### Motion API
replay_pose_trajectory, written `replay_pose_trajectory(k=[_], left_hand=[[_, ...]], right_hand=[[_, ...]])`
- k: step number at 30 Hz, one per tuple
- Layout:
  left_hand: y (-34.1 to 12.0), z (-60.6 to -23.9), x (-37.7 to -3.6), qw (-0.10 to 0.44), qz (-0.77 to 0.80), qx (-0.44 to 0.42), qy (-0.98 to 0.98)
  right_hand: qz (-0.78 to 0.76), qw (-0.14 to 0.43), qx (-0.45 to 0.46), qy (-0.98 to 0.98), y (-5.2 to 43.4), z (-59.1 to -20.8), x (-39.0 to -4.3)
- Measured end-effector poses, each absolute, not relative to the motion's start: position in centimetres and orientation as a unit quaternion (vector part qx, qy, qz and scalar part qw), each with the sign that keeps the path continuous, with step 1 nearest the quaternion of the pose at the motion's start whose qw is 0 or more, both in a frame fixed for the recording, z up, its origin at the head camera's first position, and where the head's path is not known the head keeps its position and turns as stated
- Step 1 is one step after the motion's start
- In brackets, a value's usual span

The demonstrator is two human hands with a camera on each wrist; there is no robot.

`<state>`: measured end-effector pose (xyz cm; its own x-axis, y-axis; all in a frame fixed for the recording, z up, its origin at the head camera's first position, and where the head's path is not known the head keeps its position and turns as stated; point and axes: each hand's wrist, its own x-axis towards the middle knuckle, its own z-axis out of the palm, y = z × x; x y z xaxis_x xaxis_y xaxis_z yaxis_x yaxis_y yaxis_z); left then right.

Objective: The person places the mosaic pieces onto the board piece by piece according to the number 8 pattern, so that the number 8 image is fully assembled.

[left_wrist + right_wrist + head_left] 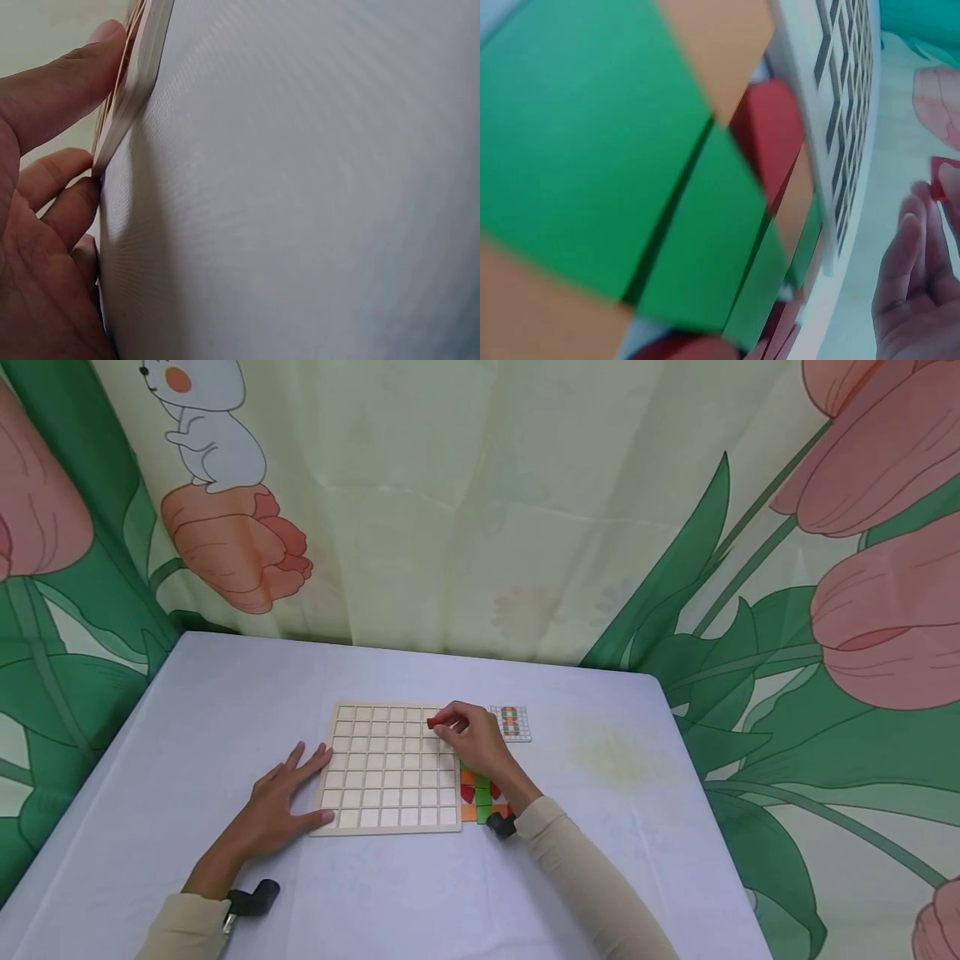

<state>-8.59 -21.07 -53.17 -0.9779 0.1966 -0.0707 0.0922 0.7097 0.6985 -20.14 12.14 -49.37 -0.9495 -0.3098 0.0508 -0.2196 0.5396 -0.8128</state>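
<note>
A pale wooden board (384,762) with a grid of square cells lies on the table in the head view. My left hand (279,802) rests at its left side, fingers spread, with thumb and fingertips at the frame. The left wrist view shows that thumb (71,86) lying against the board's edge. Over the board's upper right cells, my right hand (472,739) pinches a small red piece (432,723) between thumb and fingers. In the right wrist view the same red piece (935,171) shows at the far right, partly hidden by the fingertips.
Green tiles (482,793), orange tiles (468,812) and red pieces (467,793) lie right of the board, partly under my right forearm. Behind them is a small gridded card (523,727) with a coloured pattern. A printed curtain (465,527) hangs behind the white table (600,843).
</note>
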Motion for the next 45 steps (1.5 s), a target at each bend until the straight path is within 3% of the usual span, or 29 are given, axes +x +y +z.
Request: replay_pose_trajectory(k=[19,30,45], left_hand=[[-21.1,-53.4,-8.6,0.066,0.368,0.072,0.925],[-21.0,-53.4,-8.5,0.080,0.357,0.051,0.929],[-20.8,-52.9,-8.4,0.086,0.343,0.040,0.934]], right_hand=[[-0.477,0.082,-0.165,0.859,7.3,-49.1,-21.3],[-0.444,0.105,-0.119,0.882,4.2,-49.2,-22.3],[-0.370,0.094,-0.108,0.918,2.6,-49.8,-23.1]])
